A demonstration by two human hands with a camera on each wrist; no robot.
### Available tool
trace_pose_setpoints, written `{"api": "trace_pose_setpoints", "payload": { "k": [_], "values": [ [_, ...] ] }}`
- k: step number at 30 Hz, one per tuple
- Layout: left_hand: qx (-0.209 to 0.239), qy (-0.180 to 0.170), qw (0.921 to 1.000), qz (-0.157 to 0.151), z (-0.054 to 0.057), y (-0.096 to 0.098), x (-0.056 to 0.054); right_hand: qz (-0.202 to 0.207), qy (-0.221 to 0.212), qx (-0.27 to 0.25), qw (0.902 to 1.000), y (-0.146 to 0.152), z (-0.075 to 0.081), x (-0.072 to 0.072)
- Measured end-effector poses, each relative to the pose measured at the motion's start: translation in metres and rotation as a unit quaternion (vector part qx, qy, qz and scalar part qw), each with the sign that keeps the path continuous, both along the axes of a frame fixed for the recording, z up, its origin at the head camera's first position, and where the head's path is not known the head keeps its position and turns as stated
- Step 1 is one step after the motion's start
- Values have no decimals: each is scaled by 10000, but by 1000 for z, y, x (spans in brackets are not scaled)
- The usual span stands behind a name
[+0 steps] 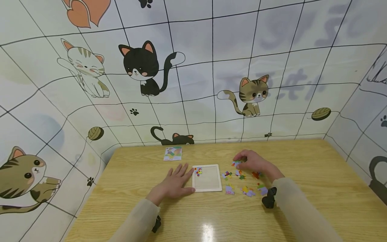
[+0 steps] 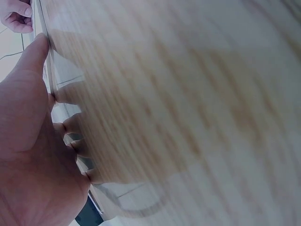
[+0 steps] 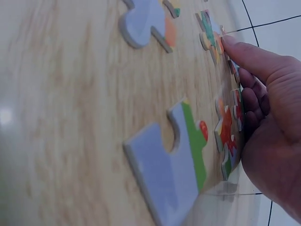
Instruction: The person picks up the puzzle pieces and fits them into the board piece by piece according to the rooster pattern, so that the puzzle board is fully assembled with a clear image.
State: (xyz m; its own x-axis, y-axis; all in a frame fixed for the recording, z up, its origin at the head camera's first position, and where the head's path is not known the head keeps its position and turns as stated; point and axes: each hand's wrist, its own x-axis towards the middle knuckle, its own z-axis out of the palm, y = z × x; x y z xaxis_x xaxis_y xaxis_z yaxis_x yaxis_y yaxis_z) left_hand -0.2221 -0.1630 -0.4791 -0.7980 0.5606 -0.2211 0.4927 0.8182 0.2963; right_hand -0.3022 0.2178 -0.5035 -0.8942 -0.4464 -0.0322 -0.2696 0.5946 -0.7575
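Observation:
My left hand point(image 1: 174, 185) lies flat with spread fingers on the table, its thumb and fingertips at the left edge of a white-rimmed puzzle tray point(image 1: 220, 179). A few joined puzzle pieces point(image 1: 198, 171) fill the tray's upper left corner. Beyond the right of the tray, my right hand point(image 1: 253, 161) pinches a small colourful puzzle piece point(image 1: 236, 163) between thumb and index finger, low over the table. In the right wrist view its other fingers point(image 3: 251, 101) are curled. Close to the thumb lies a green and orange puzzle piece point(image 3: 207, 33).
Several loose pieces lie right of the tray, among them a lilac piece point(image 1: 229, 190), a yellow and lilac piece point(image 1: 248, 191) and a red piece point(image 1: 256, 175). A square picture card point(image 1: 173, 153) lies at the back of the wooden table point(image 1: 136, 181), before a cat-patterned wall point(image 1: 199, 84).

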Motion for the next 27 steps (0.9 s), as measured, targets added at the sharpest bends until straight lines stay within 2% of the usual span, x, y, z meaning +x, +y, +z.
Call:
{"api": "trace_pose_setpoints", "payload": {
  "k": [7, 16, 19, 27],
  "values": [
    [61, -7, 10000, -50, -4, -2, -1, -110, -151, -22, 9998, -1, 3, 2],
    [97, 68, 9999, -43, -21, -6, -7, -143, -122, -4, 9998, -6, 12, 7],
    [132, 50, 9999, -42, -20, -6, -6, -230, -48, 69, 9997, -8, 14, 7],
    [19, -27, 10000, 4, -9, -2, -4, -600, 50, -12, 9982, -16, 24, 8]
  ]
}}
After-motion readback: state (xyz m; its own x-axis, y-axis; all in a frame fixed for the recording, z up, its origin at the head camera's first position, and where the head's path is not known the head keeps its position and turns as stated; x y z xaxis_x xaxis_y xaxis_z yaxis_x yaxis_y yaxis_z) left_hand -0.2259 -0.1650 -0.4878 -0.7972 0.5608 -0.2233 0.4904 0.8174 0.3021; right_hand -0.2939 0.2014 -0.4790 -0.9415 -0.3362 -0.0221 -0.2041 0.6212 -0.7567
